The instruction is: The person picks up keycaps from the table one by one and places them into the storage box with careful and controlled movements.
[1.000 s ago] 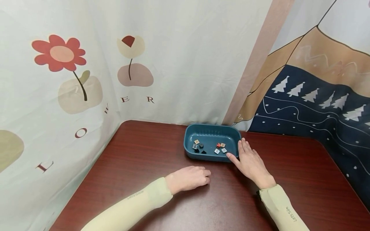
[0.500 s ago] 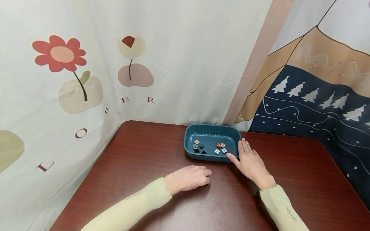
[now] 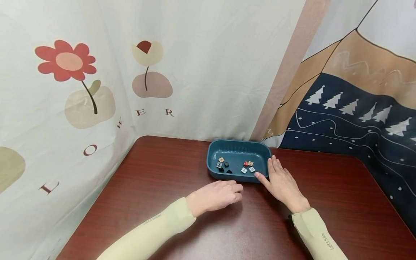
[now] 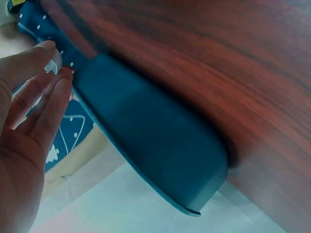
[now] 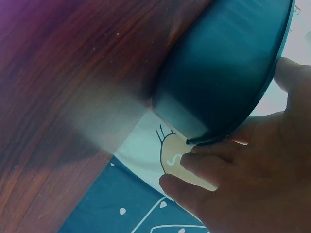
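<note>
In the head view, a blue rectangular tub (image 3: 238, 177) stands at the table's back. Small pieces lie inside in two loose groups: dark and pale ones at left, with a black piece (image 3: 226, 164), and a red piece (image 3: 245, 163) beside white ones (image 3: 244, 170) at right. My left hand (image 3: 216, 196) is just in front of the tub; the left wrist view shows its thumb and fingertips pinching a small white plastic piece (image 4: 53, 64) with a notched edge. Fairly straight, the fingers of my right hand (image 3: 284, 184) rest along the tub's right end, thumb at the front rim.
A dark red-brown wooden table (image 3: 156, 169) spreads around the tub. Behind it hangs a pale curtain (image 3: 211, 72) with printed flowers, and a navy cloth (image 3: 341, 122) with white trees covers the right side.
My left hand has moved slightly to the right and up toward the tub. My right hand, the tub and the pieces in it look the same.
</note>
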Tool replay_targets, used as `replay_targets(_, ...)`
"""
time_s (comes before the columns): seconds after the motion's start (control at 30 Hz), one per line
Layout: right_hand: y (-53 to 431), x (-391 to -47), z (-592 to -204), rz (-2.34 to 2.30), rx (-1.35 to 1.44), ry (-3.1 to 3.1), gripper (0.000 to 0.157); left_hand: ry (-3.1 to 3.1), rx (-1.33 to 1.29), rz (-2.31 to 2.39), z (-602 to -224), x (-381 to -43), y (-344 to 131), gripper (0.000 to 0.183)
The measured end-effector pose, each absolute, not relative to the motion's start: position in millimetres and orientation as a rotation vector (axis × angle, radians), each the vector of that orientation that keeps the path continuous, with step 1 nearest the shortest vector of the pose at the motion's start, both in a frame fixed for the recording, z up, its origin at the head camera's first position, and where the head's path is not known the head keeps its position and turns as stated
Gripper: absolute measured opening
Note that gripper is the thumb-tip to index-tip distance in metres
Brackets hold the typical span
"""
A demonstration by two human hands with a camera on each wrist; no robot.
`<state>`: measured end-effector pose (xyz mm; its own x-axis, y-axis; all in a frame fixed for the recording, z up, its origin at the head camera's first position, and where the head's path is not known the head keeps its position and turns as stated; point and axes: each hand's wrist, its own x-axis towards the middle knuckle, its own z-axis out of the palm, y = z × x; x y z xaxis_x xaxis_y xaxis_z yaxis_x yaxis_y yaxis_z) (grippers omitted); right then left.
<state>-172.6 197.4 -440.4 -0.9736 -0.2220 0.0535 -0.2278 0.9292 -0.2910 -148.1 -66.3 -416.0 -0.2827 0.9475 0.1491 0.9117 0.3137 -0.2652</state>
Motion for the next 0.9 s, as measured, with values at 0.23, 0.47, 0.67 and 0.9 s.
replay_targets(0.23, 197, -172, -440, 0.475, 0.360, -3.061, 0.095, -2.246, -1.579, 0.037, -408, -160, -66, 0.014)
replay_targets(0.47, 197, -172, -440, 0.477, 0.367, -3.057, 0.097, -2.192, -1.448, -0.193, -409, -174, -67, 0.018)
replay_targets(0.67, 198, -173, -440, 0.463, 0.381, -3.058, 0.097, -2.194, -1.354, -0.350, -415, -187, -65, 0.022)
replay_targets(0.9, 199, -173, -440, 0.459, 0.382, -3.058, 0.096, -2.262, -1.285, -0.413, -417, -198, -60, 0.021)
